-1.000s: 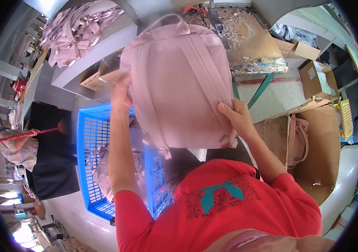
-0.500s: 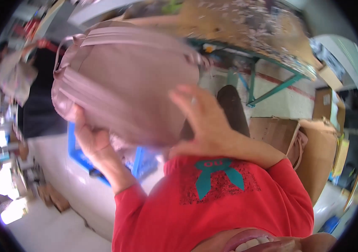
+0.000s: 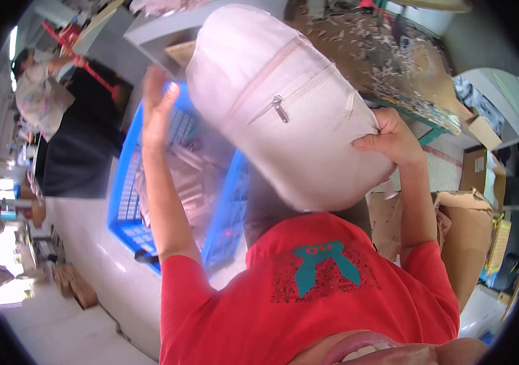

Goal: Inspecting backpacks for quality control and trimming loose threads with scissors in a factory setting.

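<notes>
A pale pink bag (image 3: 296, 134) hangs in front of me, tilted, its fabric side with a short zip and a silver zip pull (image 3: 279, 109) facing me. My right hand (image 3: 393, 139) grips its right edge, thumb on the near face and fingers behind. Off the bag's left side, my left hand (image 3: 159, 112) is raised with fingers apart, slightly blurred, holding nothing. The bag's far face is hidden.
Below my left forearm stands a blue plastic crate (image 3: 113, 201) holding pink items (image 3: 180, 182). A scrap-strewn workbench (image 3: 332, 36) is at the back. An open cardboard box (image 3: 469, 243) sits at right. A person (image 3: 43, 97) is at far left, holding a red pole (image 3: 80, 58).
The bag has turned from its strapped face to the zipped fabric face. My left hand has let go and moved up; my right hand has moved right and taken hold of the bag's edge.
</notes>
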{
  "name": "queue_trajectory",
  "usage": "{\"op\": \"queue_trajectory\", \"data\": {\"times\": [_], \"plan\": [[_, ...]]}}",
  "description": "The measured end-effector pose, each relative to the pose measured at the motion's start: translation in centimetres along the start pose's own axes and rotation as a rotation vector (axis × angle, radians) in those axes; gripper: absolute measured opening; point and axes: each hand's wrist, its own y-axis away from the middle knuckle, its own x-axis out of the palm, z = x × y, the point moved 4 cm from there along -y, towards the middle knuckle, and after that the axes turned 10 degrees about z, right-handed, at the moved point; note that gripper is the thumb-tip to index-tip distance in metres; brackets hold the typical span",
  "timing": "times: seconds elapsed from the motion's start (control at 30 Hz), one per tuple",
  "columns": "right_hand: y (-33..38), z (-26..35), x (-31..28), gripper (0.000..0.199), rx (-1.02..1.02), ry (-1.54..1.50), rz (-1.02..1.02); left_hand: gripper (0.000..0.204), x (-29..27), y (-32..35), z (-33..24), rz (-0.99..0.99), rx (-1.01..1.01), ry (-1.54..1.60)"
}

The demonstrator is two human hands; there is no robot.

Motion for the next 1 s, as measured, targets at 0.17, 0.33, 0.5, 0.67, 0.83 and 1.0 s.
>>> {"op": "queue_trajectory", "data": {"times": [0.17,0.33,0.5,0.67,0.83,1.0], "plan": [[3.2,0.7,-3.2,0.024,-0.053,-0.105,-0.259,0.059,8.9,-4.3,2.9,0.452,-0.192,0.169],[5.8,-0.1,-6.7,0.022,0.066,0.069,-0.522,0.051,12.0,-5.8,-0.4,0.299,-0.167,0.312],[6.3,-0.7,-8.5,0.020,0.067,-0.009,-0.593,0.050,14.0,-7.8,-2.0,0.323,-0.214,0.309],[6.3,-1.3,-9.6,0.022,0.071,-0.034,-0.625,0.050,15.0,-9.1,-2.0,0.322,-0.210,0.294],[6.3,-1.6,-10.1,0.024,0.083,-0.054,-0.646,0.049,15.4,-9.5,-2.2,0.316,-0.216,0.287],[6.3,-1.5,-10.3,0.021,0.084,-0.089,-0.657,0.047,15.8,-10.0,-1.9,0.328,-0.194,0.328]]}}
